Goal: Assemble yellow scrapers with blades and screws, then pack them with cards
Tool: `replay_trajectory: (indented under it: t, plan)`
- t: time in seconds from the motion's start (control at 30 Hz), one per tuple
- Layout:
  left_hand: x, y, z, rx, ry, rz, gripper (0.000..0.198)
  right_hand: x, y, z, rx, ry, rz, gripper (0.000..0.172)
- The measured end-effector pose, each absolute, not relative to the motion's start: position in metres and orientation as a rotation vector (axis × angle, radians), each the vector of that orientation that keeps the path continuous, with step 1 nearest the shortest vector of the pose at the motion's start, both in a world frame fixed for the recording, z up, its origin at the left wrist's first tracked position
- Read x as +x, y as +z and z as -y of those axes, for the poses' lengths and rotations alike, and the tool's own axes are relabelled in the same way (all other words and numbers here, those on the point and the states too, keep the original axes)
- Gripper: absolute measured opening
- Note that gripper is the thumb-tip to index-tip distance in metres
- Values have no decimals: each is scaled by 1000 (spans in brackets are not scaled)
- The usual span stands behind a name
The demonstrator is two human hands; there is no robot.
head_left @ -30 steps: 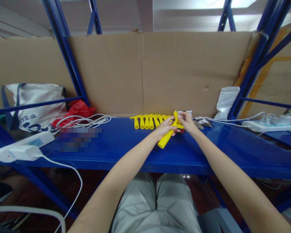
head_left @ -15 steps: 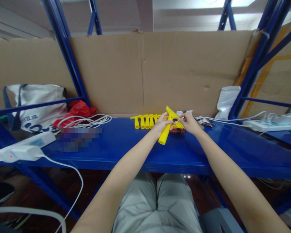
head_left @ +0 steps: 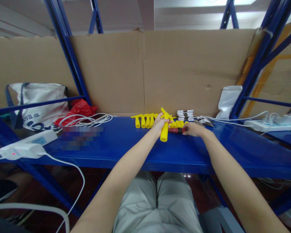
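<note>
My left hand is wrapped round a yellow T-shaped scraper, whose hollow round handle end points toward me. Its wide head is tilted up and away. My right hand is low at the tabletop, its fingers closed on the right end of a red-and-black tool, perhaps a screwdriver, lying crosswise. Behind that tool are small yellow pieces, partly covered. Left of my left hand, several more yellow scrapers lie in a row with their handle ends facing me.
White-and-dark packets are stacked against the cardboard wall, with loose flat blades or packets beside them. A clear plastic bag and power strip are at right. Coiled white cable and another power strip are at left.
My right hand has left the scraper's head and moved down and right to the red-and-black tool. My left hand has turned the scraper more upright. The packet stack is now uncovered.
</note>
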State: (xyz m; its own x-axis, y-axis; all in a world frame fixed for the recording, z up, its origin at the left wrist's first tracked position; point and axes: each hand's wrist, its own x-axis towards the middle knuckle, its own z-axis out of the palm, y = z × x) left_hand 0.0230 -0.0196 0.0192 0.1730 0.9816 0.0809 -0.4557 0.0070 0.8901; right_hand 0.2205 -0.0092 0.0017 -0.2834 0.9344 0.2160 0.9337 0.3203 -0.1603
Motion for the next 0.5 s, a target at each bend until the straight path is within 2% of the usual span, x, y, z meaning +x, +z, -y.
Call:
replay_trajectory:
  t: [0.13,0.27,0.37,0.5]
  plan:
    - [23,20,20,959,1297,-709,78,224,5,13,-1491,256,2198,12]
    - [23,20,19,940,1307,-726,76,216,13,19,-1248,617,1936,26]
    - [22,20,18,949,1304,-718,76,211,21,23,-1087,632,1749,37]
    - [23,19,17,962,1301,-714,78,210,29,26,-933,513,1455,43]
